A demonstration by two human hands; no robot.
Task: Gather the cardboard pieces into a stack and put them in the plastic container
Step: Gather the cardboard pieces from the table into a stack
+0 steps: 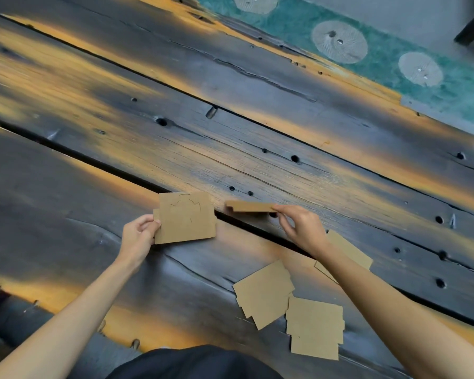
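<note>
My left hand [138, 236] grips a small stack of brown cardboard pieces [186, 218] by its left edge, flat face up, just over the table. My right hand [298, 227] pinches another cardboard piece [251, 206] by its right end, held edge-on a little above the planks, to the right of the stack. Loose cardboard pieces lie flat near me: one [264, 292] at the lower middle, one [314, 328] below it to the right, and one [348, 250] partly hidden under my right forearm. No plastic container is in view.
The table is dark, worn wooden planks [230, 119] with gaps, knots and bolt holes. A green mat with pale round patches [340, 42] lies beyond the far edge at the upper right. My dark clothing [192, 363] shows at the bottom.
</note>
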